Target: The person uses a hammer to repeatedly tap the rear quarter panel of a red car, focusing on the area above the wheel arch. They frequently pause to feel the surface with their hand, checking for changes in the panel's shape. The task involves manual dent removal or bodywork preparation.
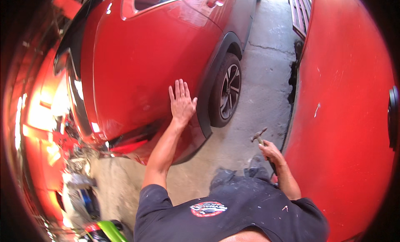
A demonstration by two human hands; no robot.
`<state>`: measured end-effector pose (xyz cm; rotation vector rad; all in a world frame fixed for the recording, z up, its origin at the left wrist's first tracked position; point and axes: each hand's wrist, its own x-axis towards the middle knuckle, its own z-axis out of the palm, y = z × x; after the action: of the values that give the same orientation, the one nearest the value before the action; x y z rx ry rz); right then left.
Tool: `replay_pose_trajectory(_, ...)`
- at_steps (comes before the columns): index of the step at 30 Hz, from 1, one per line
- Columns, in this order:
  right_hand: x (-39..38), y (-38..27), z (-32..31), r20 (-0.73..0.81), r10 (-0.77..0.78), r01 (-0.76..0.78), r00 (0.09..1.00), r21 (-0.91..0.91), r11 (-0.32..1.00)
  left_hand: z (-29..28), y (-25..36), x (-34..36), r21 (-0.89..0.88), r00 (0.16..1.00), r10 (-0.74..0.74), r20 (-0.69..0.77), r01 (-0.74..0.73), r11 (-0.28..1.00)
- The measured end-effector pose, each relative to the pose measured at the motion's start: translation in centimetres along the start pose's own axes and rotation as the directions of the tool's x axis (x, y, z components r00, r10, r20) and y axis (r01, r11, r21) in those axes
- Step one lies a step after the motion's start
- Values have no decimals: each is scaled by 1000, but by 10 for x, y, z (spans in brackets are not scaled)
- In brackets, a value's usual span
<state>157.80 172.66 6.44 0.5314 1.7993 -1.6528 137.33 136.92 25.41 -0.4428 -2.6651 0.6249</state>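
My left hand (182,104) lies flat, fingers stretched upward, against the rear side panel of a red car (141,54). Just right of that hand is the dark wheel-arch trim (203,113), with the rear wheel (229,91) beyond it. Lower right, my right hand (271,153) is wrapped around the handle of a small hammer (259,135). The hammer's metal head points up and away from me, over the floor. It touches neither the car nor the panel on the right. Part of the handle is hidden inside my fist.
A large red panel (341,108) rises close along my right side, with a dark round part (393,117) at its edge. Grey concrete floor (266,75) runs between it and the car. At lower left stand a bright green object (111,231) and cluttered parts (81,181).
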Motion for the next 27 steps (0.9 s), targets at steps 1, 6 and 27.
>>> replay_pose_trajectory(1,1,2,-1,-19,-16,17,1000,53,998,8,-11,22,84,994,63,86,-70,994)
replay_pose_trajectory(6,-4,5,-7,-142,33,-11,989,148,989,52,6,101,332,904,336,263,-412,848)
replay_pose_trajectory(27,-30,50,183,-56,129,-141,990,-336,931,25,-19,-382,-593,542,456,706,102,799)
